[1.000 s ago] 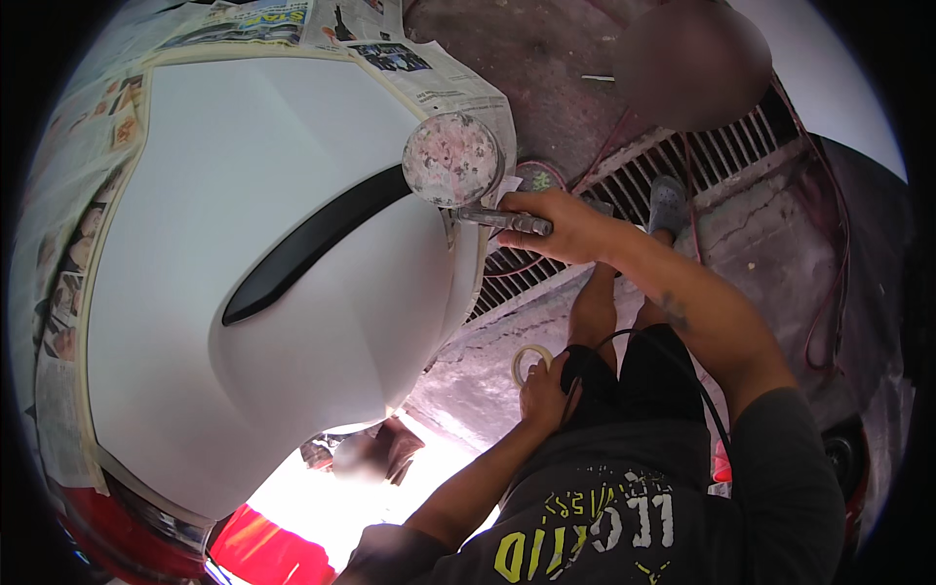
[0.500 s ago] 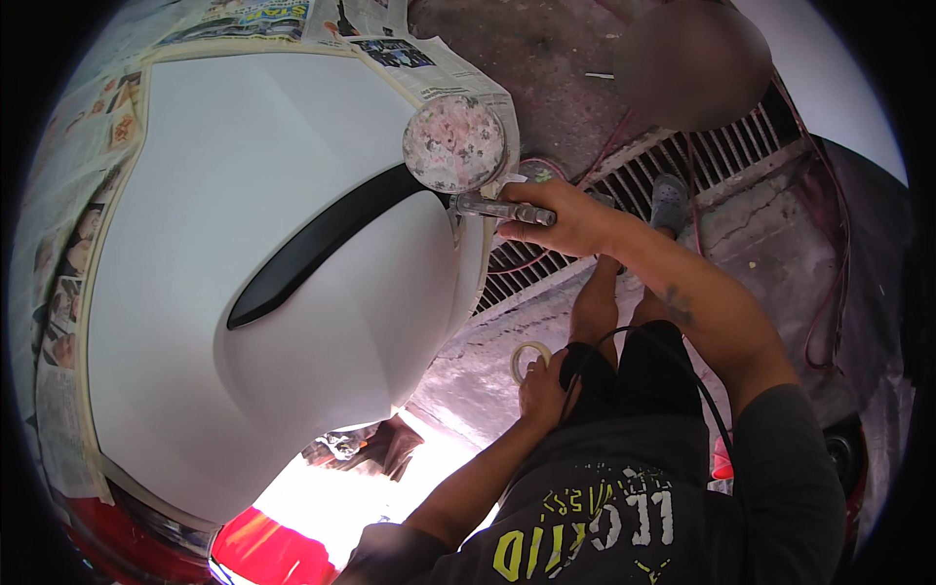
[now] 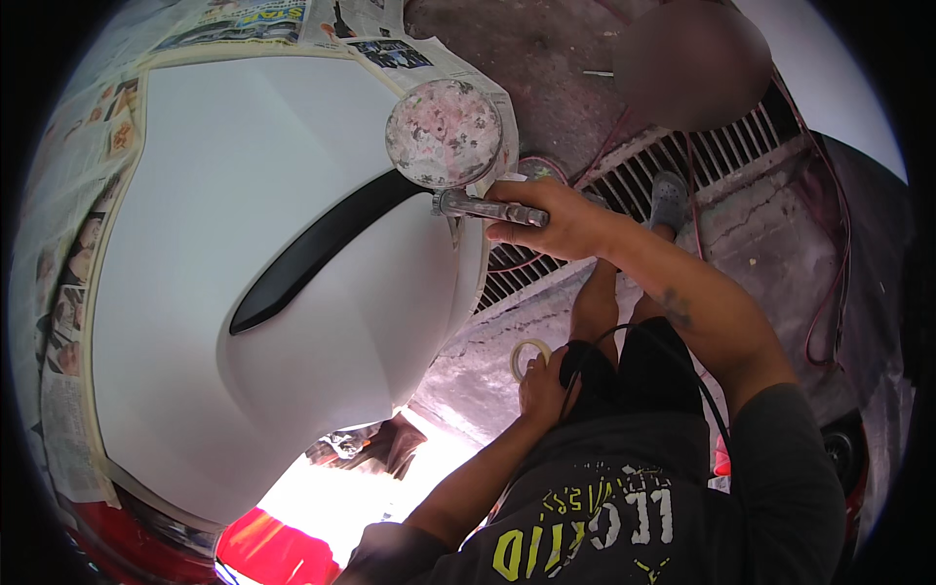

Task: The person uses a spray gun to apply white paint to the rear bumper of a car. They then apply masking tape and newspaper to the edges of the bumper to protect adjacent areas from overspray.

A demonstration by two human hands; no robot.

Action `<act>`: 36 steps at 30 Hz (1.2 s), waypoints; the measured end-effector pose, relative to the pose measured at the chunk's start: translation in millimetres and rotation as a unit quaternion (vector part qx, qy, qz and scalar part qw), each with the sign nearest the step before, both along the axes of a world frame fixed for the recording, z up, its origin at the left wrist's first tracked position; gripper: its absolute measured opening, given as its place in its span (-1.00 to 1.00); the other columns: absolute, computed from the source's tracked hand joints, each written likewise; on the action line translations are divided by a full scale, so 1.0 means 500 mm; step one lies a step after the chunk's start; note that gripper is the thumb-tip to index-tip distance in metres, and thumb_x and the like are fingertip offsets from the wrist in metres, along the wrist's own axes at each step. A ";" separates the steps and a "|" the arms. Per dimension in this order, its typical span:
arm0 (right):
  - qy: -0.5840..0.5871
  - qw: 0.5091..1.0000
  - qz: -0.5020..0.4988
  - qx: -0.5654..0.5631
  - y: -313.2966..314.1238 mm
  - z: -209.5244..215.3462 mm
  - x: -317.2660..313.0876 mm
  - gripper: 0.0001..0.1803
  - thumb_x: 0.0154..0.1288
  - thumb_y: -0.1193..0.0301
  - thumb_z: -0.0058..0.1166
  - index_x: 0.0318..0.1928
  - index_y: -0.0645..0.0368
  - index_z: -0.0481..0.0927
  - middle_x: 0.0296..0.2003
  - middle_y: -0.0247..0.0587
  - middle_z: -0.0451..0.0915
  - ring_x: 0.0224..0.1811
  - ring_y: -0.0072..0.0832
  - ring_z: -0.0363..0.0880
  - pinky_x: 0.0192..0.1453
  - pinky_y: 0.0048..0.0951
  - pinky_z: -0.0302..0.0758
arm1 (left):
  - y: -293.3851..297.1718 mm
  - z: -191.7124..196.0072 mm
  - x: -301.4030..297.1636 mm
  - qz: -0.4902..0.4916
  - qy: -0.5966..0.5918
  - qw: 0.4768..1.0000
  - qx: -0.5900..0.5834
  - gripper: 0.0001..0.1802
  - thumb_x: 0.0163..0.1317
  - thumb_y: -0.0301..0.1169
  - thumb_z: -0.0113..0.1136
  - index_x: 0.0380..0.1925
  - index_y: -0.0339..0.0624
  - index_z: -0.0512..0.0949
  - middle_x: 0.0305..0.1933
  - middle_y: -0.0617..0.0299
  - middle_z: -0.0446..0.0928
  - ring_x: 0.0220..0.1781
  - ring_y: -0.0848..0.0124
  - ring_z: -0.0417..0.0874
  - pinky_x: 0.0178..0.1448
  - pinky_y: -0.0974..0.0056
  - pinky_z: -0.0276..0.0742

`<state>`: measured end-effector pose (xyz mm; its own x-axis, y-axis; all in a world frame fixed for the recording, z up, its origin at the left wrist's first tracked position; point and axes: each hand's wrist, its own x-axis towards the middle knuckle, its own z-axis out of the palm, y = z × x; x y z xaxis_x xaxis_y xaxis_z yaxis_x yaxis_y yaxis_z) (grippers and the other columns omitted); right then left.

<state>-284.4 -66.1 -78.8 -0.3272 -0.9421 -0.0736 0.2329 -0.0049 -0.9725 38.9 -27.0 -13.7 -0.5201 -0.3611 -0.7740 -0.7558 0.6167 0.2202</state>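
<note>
My right hand (image 3: 548,216) is closed round the handle of a spray gun (image 3: 478,207). Its round cup, spattered pink and grey, has a lid (image 3: 444,134) turned up toward me. The gun's head is over the right edge of a white-coated car panel (image 3: 224,175), by the upper end of a curved black trim strip (image 3: 312,258). Whether mist leaves the nozzle does not show. Low at my waist, my left hand (image 3: 543,388) is closed on a roll of masking tape (image 3: 516,363). A dark hose (image 3: 673,338) loops close to that hand; whether it is gripped too is hidden.
Taped newspaper (image 3: 68,322) borders the panel on its left and far sides. Below it shows red bodywork (image 3: 273,548). A floor grate (image 3: 717,156) and a reddish hose (image 3: 829,292) lie to the right. At the far right stands a white surface (image 3: 838,68).
My right hand has shifted the spray gun slightly left and its cup now looks larger. The left hand with the tape has stayed in place.
</note>
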 end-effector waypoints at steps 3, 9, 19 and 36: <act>0.018 1.000 0.006 0.014 0.009 0.001 -0.007 -0.65 0.51 0.14 0.32 0.00 0.16 0.68 -0.27 -0.01 0.75 -0.20 -0.07 0.74 -0.08 -0.11 0.56 | -0.003 0.001 -0.004 0.001 -0.005 1.000 0.004 -0.38 0.36 -0.13 0.39 0.37 -0.04 0.53 -0.01 -0.22 0.56 0.04 -0.20 0.66 0.06 -0.19 0.62; 0.061 0.997 0.036 0.030 0.040 -0.029 0.018 -0.64 0.47 0.13 0.34 0.00 0.16 0.69 -0.30 0.01 0.74 -0.25 -0.07 0.74 -0.12 -0.10 0.56 | -0.001 -0.013 0.009 -0.008 0.001 1.000 0.005 -0.38 0.36 -0.12 0.40 0.38 -0.02 0.52 0.00 -0.23 0.56 0.04 -0.20 0.66 0.07 -0.18 0.63; 0.065 0.997 0.027 0.010 0.029 -0.050 0.022 -0.66 0.47 0.14 0.34 0.00 0.14 0.71 -0.34 -0.04 0.74 -0.27 -0.10 0.75 -0.14 -0.11 0.56 | -0.005 -0.005 0.006 0.000 -0.035 0.999 0.014 -0.37 0.36 -0.12 0.39 0.38 -0.01 0.53 0.03 -0.23 0.56 0.09 -0.19 0.65 0.11 -0.18 0.63; 0.057 0.994 0.077 0.050 0.035 -0.055 0.037 -0.60 0.45 0.08 0.35 0.04 0.11 0.70 -0.24 -0.02 0.76 -0.15 -0.02 0.75 -0.04 -0.06 0.57 | -0.009 -0.009 0.017 0.012 -0.030 0.999 0.023 -0.38 0.37 -0.12 0.39 0.38 0.00 0.53 0.03 -0.23 0.56 0.07 -0.21 0.65 0.11 -0.19 0.62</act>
<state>-266.1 -48.8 -106.5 -0.1903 -0.9715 -0.1409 0.1124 0.1211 -0.9863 47.6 -31.6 -18.2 -0.4646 -0.3357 -0.8194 -0.7824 0.5890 0.2023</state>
